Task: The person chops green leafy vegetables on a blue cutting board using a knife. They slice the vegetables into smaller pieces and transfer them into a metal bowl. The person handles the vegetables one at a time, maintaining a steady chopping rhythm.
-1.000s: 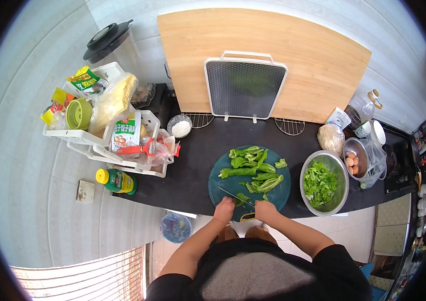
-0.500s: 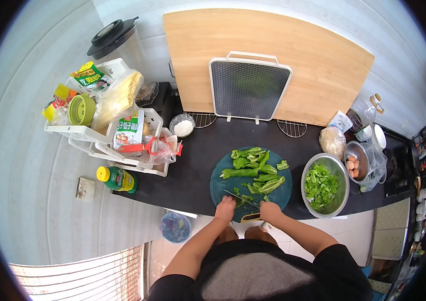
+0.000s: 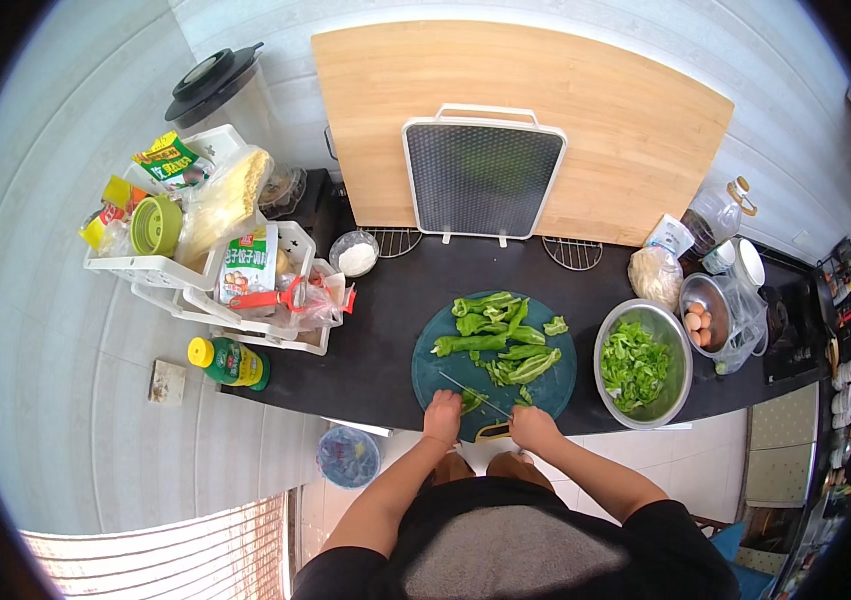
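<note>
A round dark green cutting board (image 3: 427,345) lies at the counter's front edge, with several split green pepper pieces (image 3: 480,342) on its far half. My right hand (image 3: 535,428) is closed around the handle of a knife (image 3: 467,390), whose blade slants leftward and away over the near half of the board. Beside the blade, my left hand (image 3: 442,414) is closed, with its fingertips on a green pepper piece (image 3: 471,400). Small cut bits of pepper lie near the blade.
Right of the board stands a steel bowl (image 3: 686,372) of chopped greens; behind it, a smaller bowl holds brown eggs (image 3: 697,325). White baskets (image 3: 155,268) of packets and a green bottle (image 3: 239,363) stand left. A large wooden board (image 3: 625,130) leans on the wall.
Both hands have come slightly nearer to me, and the knife blade slants more steeply. The whole view has shifted a little. The pepper pieces on the far half stay put.
</note>
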{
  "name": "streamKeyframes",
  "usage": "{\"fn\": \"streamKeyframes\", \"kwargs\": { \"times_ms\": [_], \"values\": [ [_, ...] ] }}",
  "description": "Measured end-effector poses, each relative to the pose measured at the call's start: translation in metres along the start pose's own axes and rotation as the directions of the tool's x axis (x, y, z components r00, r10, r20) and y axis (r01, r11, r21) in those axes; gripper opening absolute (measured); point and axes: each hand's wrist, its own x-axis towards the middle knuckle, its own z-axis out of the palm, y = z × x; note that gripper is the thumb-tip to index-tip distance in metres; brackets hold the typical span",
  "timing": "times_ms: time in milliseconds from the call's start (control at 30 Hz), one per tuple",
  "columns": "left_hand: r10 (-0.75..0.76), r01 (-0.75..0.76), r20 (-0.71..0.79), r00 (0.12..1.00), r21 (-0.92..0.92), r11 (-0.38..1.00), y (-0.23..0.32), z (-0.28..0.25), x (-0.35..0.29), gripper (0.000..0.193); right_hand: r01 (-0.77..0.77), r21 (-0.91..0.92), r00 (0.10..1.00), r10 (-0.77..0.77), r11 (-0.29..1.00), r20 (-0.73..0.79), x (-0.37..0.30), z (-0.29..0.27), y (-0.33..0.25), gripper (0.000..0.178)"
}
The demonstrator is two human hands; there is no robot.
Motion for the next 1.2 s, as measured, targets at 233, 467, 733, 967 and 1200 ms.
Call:
{"fn": "streamKeyframes", "kwargs": {
  "times_ms": [233, 467, 733, 967, 1200],
  "values": [
    [0.011, -0.011, 0.015, 1.0, -0.023, 1.0, 0.0, 0.005, 0.001, 0.003, 0.03, -0.022, 0.998, -0.029, 0.999, 0.059, 0.022, 0.021, 0.011, 0.019],
    [0.048, -0.048, 0.03, 0.998, 0.006, 0.999, -0.004, 0.011, -0.001, 0.002, 0.088, -0.027, 0.993, -0.085, 0.996, 0.084, 0.059, 0.027, -0.016, 0.017],
    [0.025, -0.025, -0.002, 1.0, 0.02, 0.999, -0.005, 0.007, -0.001, 0.004, 0.114, -0.069, 0.993, -0.114, 0.991, -0.008, 0.039, 0.027, -0.001, 0.015],
    [-0.004, 0.002, -0.075, 0.997, -0.025, 1.0, 0.002, -0.007, 0.004, 0.014, -0.046, 0.05, 0.993, 0.051, 0.998, -0.107, 0.021, 0.005, 0.026, 0.019],
    [0.0, -0.012, -0.114, 0.993, -0.105, 0.994, 0.003, -0.03, -0.009, 0.023, 0.037, 0.112, 0.997, -0.029, 0.993, -0.074, -0.001, -0.009, -0.01, 0.02]
  ]
}}
